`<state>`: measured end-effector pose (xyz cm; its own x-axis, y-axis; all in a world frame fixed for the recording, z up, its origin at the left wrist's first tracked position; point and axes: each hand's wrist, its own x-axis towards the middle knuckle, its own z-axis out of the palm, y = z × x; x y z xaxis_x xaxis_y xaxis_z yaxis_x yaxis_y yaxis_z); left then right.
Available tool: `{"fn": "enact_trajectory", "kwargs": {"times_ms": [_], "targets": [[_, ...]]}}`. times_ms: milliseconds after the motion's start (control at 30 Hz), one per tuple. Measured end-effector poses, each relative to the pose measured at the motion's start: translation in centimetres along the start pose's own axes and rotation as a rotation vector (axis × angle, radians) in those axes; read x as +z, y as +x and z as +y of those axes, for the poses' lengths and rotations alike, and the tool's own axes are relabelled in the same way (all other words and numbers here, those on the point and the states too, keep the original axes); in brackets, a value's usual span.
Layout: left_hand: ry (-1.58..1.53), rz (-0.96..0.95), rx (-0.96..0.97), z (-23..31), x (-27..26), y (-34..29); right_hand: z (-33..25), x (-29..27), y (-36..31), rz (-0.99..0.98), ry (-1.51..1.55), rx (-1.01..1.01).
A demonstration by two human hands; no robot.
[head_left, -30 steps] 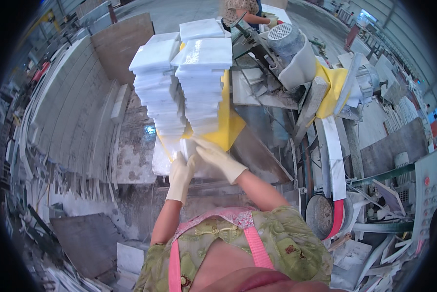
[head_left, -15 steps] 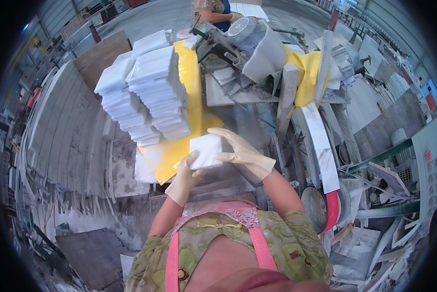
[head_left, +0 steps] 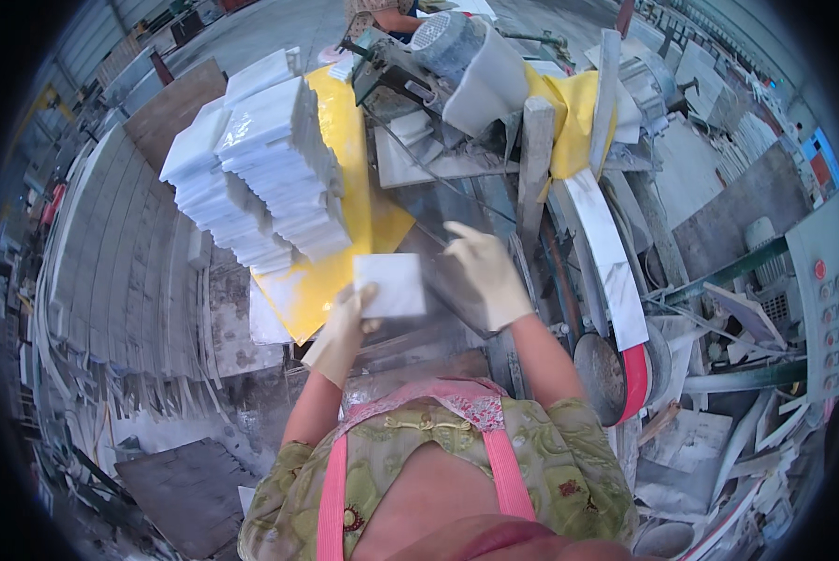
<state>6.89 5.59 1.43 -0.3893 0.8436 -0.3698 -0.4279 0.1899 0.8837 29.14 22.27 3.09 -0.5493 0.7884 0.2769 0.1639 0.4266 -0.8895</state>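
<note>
My left hand [head_left: 347, 327], in a cream rubber glove, grips a square white marble tile [head_left: 389, 286] by its left edge, thumb on top. The tile faces up, with faint grey veining. My right hand [head_left: 490, 278], gloved alike, is off the tile to its right, a little blurred, fingers apart and partly bent, holding nothing. Ahead and to the left, tall stacks of similar white tiles [head_left: 274, 154] stand on a yellow sheet [head_left: 352, 187]. The tile is just in front of the sheet's near edge.
Right of my right hand, a row of white stone strips [head_left: 603, 248] runs toward a red belt [head_left: 635, 381] on a wheel. A motor [head_left: 471, 70] sits ahead. Long grey slabs [head_left: 111, 224] lean at left; a button panel [head_left: 823, 299] stands at right. Another person [head_left: 382, 17] is beyond.
My right hand has let go of the tile and moved right, away from it. The tile stays in my left hand, now turned flatter. The whole view has shifted slightly.
</note>
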Motion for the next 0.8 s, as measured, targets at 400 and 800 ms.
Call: {"fn": "enact_trajectory", "kwargs": {"times_ms": [400, 800], "targets": [[0.766, 0.549, 0.095, 0.5, -7.3, 2.7, 9.3, -22.5, -27.8, 0.172, -1.175, 0.623], [0.941, 0.625, 0.094, 1.4, -4.4, 1.9, 12.1, -24.5, -27.3, 0.179, -1.126, 0.354]]}}
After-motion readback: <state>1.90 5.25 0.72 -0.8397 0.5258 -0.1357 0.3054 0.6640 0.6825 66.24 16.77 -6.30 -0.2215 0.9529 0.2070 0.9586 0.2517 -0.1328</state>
